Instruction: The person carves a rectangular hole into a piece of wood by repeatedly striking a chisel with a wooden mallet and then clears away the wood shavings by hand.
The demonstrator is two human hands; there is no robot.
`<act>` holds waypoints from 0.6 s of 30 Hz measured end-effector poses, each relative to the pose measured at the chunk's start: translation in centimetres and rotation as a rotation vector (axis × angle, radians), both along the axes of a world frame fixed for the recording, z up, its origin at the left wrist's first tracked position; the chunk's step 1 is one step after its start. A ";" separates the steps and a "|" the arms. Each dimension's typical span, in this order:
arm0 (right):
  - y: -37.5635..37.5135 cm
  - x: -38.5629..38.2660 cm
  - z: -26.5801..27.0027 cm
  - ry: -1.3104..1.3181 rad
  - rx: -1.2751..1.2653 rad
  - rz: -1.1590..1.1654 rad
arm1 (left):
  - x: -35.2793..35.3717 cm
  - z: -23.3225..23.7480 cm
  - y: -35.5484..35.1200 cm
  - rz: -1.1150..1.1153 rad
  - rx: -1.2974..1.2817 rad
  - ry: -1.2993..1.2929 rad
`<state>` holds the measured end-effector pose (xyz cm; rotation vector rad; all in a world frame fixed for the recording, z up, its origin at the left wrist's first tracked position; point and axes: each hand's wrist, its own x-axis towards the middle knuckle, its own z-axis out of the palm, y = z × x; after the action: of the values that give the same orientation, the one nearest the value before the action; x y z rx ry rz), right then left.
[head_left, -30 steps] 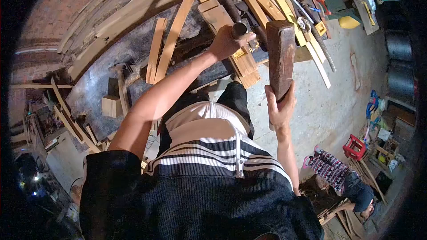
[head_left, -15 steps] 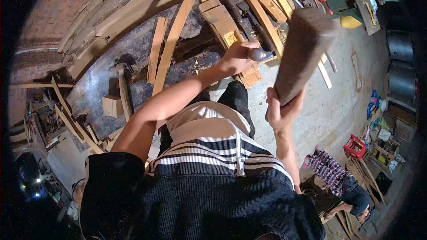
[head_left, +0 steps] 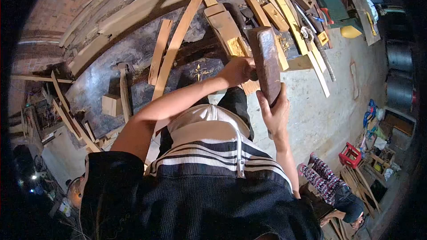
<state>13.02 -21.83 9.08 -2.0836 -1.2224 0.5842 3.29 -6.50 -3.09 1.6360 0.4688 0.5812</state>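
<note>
My right hand (head_left: 275, 113) grips the lower end of a thick brown wooden mallet (head_left: 269, 69), a tapered club-like block held upright. Its upper part overlaps the fingers of my left hand (head_left: 236, 72). That left hand is closed round a chisel, whose round handle end is now mostly hidden behind the mallet. Just beyond the left hand lies a light wooden workpiece (head_left: 218, 20) with a recess cut in it, and pale shavings sit in the recess. The front end of the workpiece shows below my left wrist.
A hammer (head_left: 123, 89) and a small wood block (head_left: 111, 105) lie on the dark bench (head_left: 106, 69) at left. Long wooden strips (head_left: 184, 31) cross it. A person (head_left: 331, 186) is at lower right, near a red crate (head_left: 350, 154).
The mallet has swung down and left, from raised at the right to right by my left hand. My left hand has shifted slightly, still closed on the chisel.
</note>
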 end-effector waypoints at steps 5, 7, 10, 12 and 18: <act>-0.9 0.4 -1.3 0.174 0.003 -0.183 | -0.3 0.7 3.5 0.223 -0.207 -0.149; -1.1 0.4 -1.7 0.211 0.047 -0.215 | -0.3 0.8 5.2 0.186 -0.425 -0.473; -1.5 0.7 -1.8 0.288 0.050 -0.208 | -1.3 2.7 5.5 0.232 0.026 -0.079; -1.4 0.5 -1.6 0.255 0.040 -0.215 | -1.0 2.5 5.0 0.201 -0.068 -0.164; -1.2 -0.2 -0.5 0.236 0.048 -0.229 | -0.2 2.3 2.4 0.119 -0.223 -0.163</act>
<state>12.80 -23.02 8.59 -2.0130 -0.8433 0.6649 3.05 -4.07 -0.84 1.3441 0.4944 0.7189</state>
